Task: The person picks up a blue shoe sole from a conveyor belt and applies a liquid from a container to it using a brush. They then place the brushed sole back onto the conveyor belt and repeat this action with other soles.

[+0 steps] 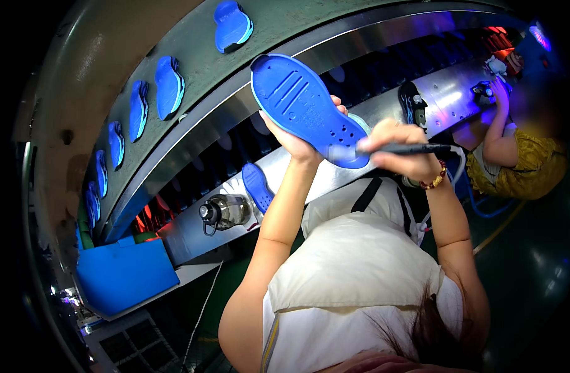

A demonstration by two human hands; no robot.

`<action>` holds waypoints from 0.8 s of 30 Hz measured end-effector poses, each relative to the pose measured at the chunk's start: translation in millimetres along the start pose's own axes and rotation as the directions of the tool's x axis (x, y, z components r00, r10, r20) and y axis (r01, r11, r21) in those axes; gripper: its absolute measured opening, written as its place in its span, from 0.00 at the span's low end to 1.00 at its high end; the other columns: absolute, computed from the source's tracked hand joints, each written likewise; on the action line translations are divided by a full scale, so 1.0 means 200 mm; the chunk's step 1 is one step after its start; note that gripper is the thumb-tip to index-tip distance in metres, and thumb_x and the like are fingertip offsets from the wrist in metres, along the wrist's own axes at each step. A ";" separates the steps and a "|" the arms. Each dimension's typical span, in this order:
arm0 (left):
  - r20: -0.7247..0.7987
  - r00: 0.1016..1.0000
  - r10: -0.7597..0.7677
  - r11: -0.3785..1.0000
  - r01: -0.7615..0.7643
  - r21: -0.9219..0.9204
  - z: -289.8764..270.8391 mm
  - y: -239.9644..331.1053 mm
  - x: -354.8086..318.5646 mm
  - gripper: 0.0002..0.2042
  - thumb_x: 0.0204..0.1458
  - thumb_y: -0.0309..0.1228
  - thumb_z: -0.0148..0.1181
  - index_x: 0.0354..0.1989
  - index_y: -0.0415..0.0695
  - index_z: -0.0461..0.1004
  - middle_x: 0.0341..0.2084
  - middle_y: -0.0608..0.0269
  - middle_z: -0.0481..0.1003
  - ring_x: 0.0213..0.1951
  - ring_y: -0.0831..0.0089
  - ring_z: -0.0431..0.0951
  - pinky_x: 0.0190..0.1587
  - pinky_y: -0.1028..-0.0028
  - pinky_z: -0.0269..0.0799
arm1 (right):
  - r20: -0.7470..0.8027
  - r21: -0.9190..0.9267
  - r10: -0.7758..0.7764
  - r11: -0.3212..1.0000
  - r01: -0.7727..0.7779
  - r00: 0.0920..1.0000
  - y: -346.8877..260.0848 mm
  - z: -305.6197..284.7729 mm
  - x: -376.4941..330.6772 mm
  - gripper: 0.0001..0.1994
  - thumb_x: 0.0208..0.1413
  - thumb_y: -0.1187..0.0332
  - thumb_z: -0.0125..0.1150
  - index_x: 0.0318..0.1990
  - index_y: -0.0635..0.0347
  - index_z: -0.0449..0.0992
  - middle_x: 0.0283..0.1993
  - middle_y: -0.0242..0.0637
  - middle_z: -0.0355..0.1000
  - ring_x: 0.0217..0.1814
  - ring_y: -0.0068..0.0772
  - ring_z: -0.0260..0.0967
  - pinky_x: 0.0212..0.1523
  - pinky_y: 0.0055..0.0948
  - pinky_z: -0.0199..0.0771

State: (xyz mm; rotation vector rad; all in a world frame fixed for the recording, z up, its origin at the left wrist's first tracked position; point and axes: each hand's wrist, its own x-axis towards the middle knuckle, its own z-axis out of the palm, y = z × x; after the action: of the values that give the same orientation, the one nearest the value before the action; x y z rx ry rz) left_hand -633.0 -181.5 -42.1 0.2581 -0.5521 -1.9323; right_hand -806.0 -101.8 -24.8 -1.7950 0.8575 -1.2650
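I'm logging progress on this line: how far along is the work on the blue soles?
Looks done: several blue soles sit spaced along the grey curved conveyor above. In hand: the left hand holds up one blue ridged shoe sole while the right hand presses a black pen-like tool to its heel end. Left: another blue sole lies on the metal shelf, seemingly waiting.

A curved metal conveyor ledge (192, 239) runs just beyond the fingers (335, 105). On it, below and left of them, lie 1 blue sole (257, 186) and 1 clear bottle (226, 212); right of them stands 1 black shoe (412, 104).
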 end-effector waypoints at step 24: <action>-0.008 0.968 -0.252 0.964 0.252 0.083 0.06 -0.07 -0.07 0.33 0.51 0.55 0.33 0.54 0.36 0.55 0.48 0.45 0.63 0.48 0.54 0.67 0.49 0.60 0.64 | -0.154 0.613 0.360 0.765 -0.197 0.920 0.08 0.08 -0.08 0.09 0.48 0.74 0.56 0.38 0.68 0.71 0.34 0.41 0.72 0.32 0.24 0.70 0.35 0.22 0.72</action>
State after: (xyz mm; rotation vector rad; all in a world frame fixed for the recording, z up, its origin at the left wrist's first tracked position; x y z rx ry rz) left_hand -643.5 -160.9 -40.3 0.3953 -0.6265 -2.1578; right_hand -796.8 -93.4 -49.5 -0.9747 0.7314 -1.3919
